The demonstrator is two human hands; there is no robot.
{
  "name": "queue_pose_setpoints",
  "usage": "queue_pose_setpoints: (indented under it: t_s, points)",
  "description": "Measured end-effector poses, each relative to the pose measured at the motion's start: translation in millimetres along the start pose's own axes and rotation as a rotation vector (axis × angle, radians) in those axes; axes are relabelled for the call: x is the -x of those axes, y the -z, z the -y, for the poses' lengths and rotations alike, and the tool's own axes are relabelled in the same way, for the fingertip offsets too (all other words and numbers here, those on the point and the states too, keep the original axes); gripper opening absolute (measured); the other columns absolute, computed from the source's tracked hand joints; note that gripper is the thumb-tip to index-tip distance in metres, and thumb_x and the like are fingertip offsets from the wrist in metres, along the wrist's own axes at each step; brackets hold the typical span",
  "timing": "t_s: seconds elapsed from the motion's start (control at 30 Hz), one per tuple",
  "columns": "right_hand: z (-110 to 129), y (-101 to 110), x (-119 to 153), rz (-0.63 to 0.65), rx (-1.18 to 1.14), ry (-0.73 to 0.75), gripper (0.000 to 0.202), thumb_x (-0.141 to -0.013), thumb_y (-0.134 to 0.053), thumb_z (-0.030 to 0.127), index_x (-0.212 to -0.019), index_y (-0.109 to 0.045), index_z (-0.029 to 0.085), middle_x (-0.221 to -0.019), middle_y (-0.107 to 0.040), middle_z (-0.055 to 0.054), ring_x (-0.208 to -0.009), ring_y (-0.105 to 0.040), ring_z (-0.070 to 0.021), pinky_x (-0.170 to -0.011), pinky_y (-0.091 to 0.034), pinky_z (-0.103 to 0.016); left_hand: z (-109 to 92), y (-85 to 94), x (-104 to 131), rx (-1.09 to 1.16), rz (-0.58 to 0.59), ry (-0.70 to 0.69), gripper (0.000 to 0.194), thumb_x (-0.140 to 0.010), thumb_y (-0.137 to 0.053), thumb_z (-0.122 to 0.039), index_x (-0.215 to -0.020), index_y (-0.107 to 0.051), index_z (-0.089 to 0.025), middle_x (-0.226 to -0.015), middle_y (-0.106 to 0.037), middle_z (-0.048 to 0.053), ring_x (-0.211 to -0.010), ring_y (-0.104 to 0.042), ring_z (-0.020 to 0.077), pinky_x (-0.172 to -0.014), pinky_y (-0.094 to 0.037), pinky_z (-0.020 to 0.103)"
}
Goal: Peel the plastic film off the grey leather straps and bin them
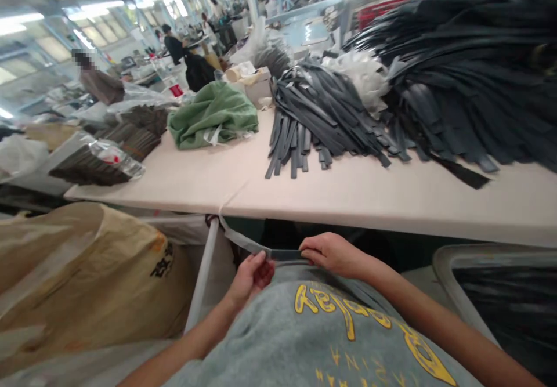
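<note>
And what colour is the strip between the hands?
The strip looks dark grey there; the head view shows it.

At 6 o'clock in the view, the left hand (249, 277) and right hand (334, 255) pinch 1 dark strip (286, 255); a pale band (240, 239) runs from the left hand toward 10 o'clock. On the counter (209, 184), green cloth (215, 114) lies at 11 o'clock, a strip pile (322, 114) at 1 and a bigger heap (478, 79) at 2.
</note>
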State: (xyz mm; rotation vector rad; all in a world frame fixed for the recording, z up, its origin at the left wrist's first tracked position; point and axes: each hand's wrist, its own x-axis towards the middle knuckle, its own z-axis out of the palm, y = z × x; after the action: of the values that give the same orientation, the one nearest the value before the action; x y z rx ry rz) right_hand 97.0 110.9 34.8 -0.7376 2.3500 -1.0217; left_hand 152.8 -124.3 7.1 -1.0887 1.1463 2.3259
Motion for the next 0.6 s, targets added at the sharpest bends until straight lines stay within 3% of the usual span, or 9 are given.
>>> queue_pose_setpoints:
  t_s: [0.07, 0.13, 0.27, 0.4, 0.6]
  points:
    - [13, 0, -14, 0.075, -0.006, 0.022, 0.022, -0.091, -0.053, 0.027, -0.090, -0.074, 0.019, -0.067, -0.070, -0.001, -0.060, -0.061, -0.0149, -0.058, -0.041, -0.024, -7, 7.4, 6, 0.120, -0.102, 0.132, 0.016, -0.088, -0.064, -0.017, -0.073, -0.065, -0.013, -0.062, -0.069, 0.004, -0.055, -0.066, 0.0110, -0.059, -0.055, 0.021]
    - [21, 5, -17, 0.102, -0.048, 0.032, 0.024, -0.091, -0.052, 0.027, -0.101, -0.072, 0.019, -0.065, -0.069, 0.000, -0.055, -0.059, -0.0136, -0.056, -0.041, -0.023, -12, 5.1, 8, 0.168, -0.081, 0.239, 0.024, -0.094, -0.056, -0.020, -0.075, -0.065, -0.011, -0.060, -0.068, 0.005, -0.051, -0.065, 0.0115, -0.056, -0.055, 0.022]
    - [23, 29, 7, 0.017, -0.066, 0.004, 0.036, -0.093, -0.050, 0.031, -0.126, -0.061, 0.021, -0.058, -0.063, 0.005, -0.045, -0.054, -0.0112, -0.052, -0.042, -0.022, -11, -19.7, -2, 0.197, 0.049, 0.334, 0.023, -0.094, -0.058, -0.021, -0.075, -0.064, -0.009, -0.062, -0.069, 0.006, -0.053, -0.066, 0.0120, -0.057, -0.055, 0.022]
    - [24, 46, 31, -0.055, 0.068, -0.078, 0.040, -0.091, -0.051, 0.035, -0.129, -0.059, 0.025, -0.054, -0.059, 0.006, -0.042, -0.051, -0.0114, -0.046, -0.037, -0.023, 0, -44.9, -12, 0.192, 0.111, 0.350, 0.021, -0.093, -0.059, -0.019, -0.075, -0.065, -0.009, -0.062, -0.068, 0.005, -0.055, -0.067, 0.0116, -0.058, -0.056, 0.022]
    - [28, 18, -7, -0.147, 0.154, -0.108, 0.038, -0.087, -0.050, 0.024, -0.122, -0.064, 0.020, -0.061, -0.067, 0.002, -0.052, -0.058, -0.0143, -0.054, -0.042, -0.025, 8, -56.7, -24, 0.148, 0.191, 0.349, 0.011, -0.088, -0.065, -0.016, -0.080, -0.066, -0.010, -0.065, -0.068, 0.004, -0.055, -0.066, 0.0107, -0.058, -0.056, 0.022]
